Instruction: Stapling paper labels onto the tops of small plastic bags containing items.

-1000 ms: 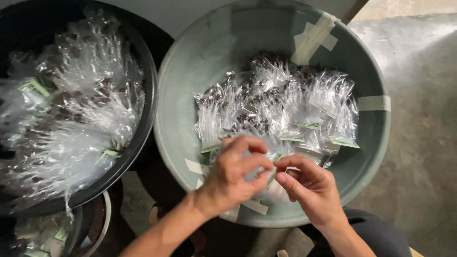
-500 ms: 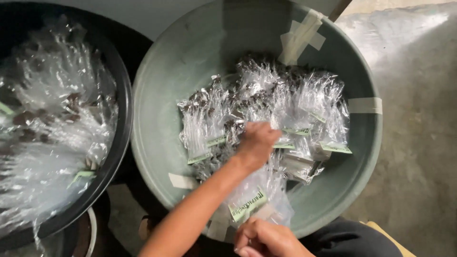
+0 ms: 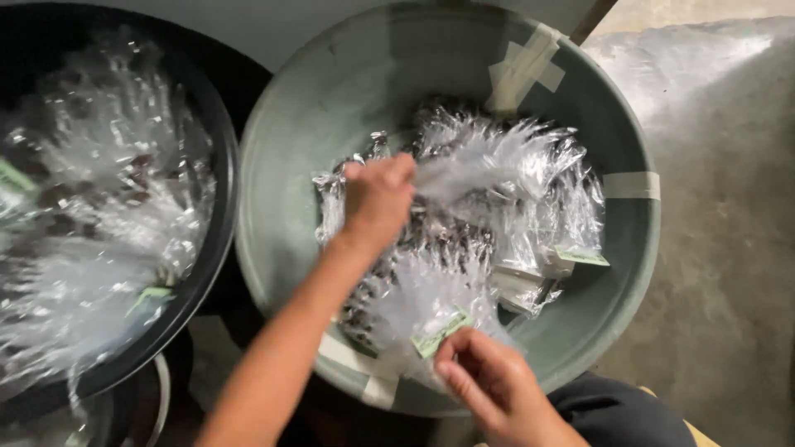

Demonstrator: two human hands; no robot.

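Left hand has its grip pinched on a clear packet, lifted over the pile in the grey-green basin. Right hand is clamped on a green-labelled packet by the basin's near rim. Black tub of packets sits left of the basin.

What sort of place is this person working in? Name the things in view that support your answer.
Probably an informal home or small-workshop packing spot, set low on a bare concrete floor. A tape-patched green basin and a black tub hold many small clear packets, and both hands, left and right, grip packets.
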